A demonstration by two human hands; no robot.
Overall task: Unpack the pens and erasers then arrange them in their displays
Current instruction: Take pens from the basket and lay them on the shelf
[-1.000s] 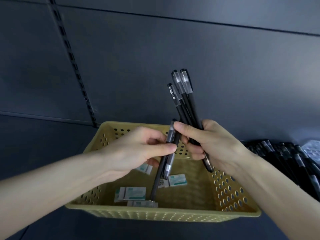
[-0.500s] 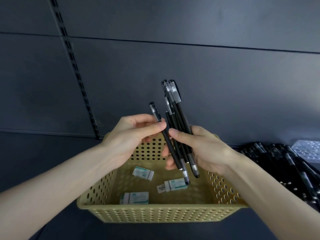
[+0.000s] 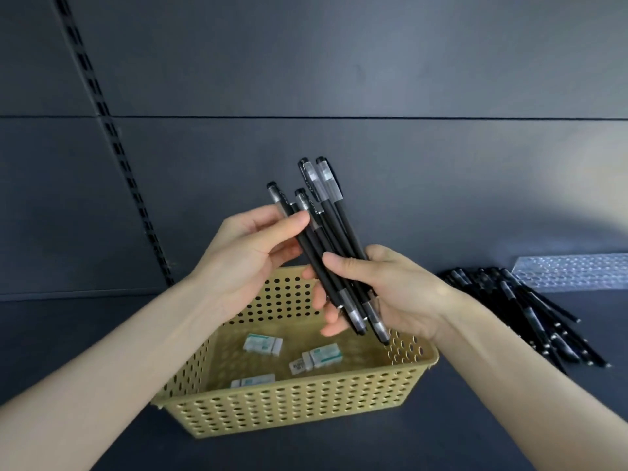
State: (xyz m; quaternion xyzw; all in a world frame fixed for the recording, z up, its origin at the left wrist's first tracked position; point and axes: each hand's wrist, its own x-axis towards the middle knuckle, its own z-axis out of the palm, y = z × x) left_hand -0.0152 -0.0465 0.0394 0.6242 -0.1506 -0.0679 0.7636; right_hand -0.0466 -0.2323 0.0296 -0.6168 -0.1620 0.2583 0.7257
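Right hand (image 3: 390, 294) gripping bundle of pens (image 3: 343, 229) round lower barrels, fingers curling, caps pointing up, above far edge of basket (image 3: 306, 402). Left hand (image 3: 244, 256) pinching single pen (image 3: 307, 248) near cap, thumb against fingertips, seemingly adding it to bundle. Pens looking light, stiff, smooth, likely sliding past each other; best gripping mid-barrel, squeezing evenly. Erasers (image 3: 321, 356) lying on basket floor. Loose pens (image 3: 530, 311) lying heaped near right edge of shelf (image 3: 102, 334), beside clear tray (image 3: 574, 277).
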